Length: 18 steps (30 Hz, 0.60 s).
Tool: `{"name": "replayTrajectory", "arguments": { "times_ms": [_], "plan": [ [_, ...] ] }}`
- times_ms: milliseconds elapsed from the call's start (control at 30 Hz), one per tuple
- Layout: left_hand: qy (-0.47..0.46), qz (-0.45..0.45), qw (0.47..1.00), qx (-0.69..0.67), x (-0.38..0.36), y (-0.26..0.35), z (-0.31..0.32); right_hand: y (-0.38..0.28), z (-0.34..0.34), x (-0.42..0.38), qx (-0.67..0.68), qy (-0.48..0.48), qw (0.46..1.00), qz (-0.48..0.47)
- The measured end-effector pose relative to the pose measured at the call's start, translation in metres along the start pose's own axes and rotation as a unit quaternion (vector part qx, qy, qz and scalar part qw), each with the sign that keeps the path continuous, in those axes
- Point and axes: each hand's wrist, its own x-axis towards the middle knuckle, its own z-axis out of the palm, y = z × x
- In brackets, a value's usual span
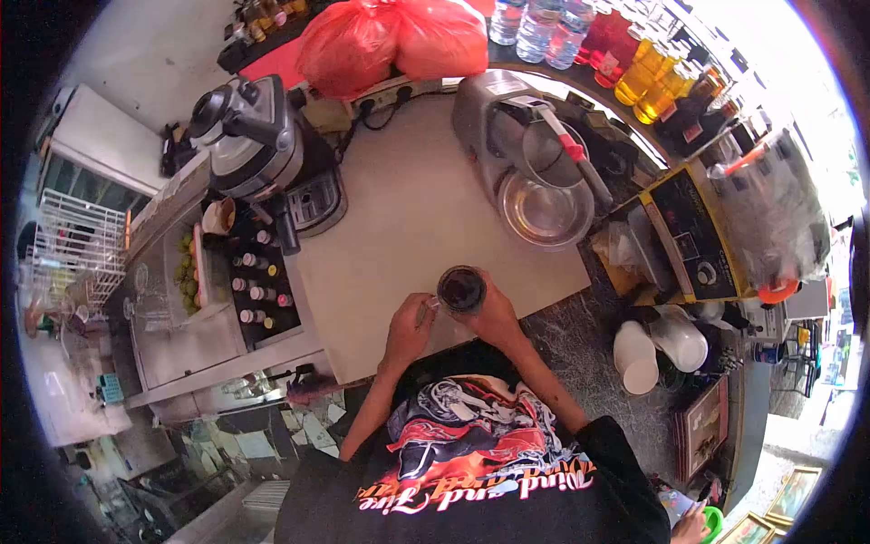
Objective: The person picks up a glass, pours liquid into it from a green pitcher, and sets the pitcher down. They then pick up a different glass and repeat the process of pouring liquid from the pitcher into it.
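A glass mug (462, 288) of dark liquid stands upright near the front edge of the pale worktop (390, 190). My right hand (490, 315) is wrapped around the mug's right and lower side. On the other side, my left hand (410, 328) is closed with its fingertips at the mug's handle. A small shiny piece shows between those fingers, too small to tell from the handle. The mug's base is hidden from above.
An espresso machine (263, 150) stands at the back left, above bottles in a rack (263, 290). A citrus-press-like machine with a steel bowl (546, 210) is at the back right. White cups (636, 357) lie right. Another person's hand (692, 526) shows at the lower right.
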Motion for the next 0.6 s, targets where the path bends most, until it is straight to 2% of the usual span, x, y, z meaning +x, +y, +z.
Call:
{"name": "replayTrajectory", "arguments": {
  "times_ms": [100, 233, 300, 533, 600],
  "plan": [
    [0.026, -0.014, 1.0, -0.002, -0.004, -0.006, -0.011, -0.013, 0.009, 0.006, 0.035, -0.014, 0.999, -0.02],
    [0.059, -0.013, 0.998, -0.007, -0.009, -0.016, -0.026, -0.013, 0.031, 0.019, 0.014, -0.035, 0.999, -0.02],
    [0.072, -0.022, 0.997, 0.01, -0.012, -0.02, -0.033, -0.015, 0.039, 0.024, 0.026, -0.043, 0.996, -0.071],
    [0.131, -0.055, 0.99, 0.015, -0.016, -0.05, -0.052, -0.028, 0.065, 0.049, 0.016, -0.09, 0.991, -0.098],
    [0.139, -0.074, 0.987, 0.041, -0.016, -0.053, -0.062, -0.038, 0.069, 0.057, 0.052, -0.12, 0.984, -0.124]
  ]
}}
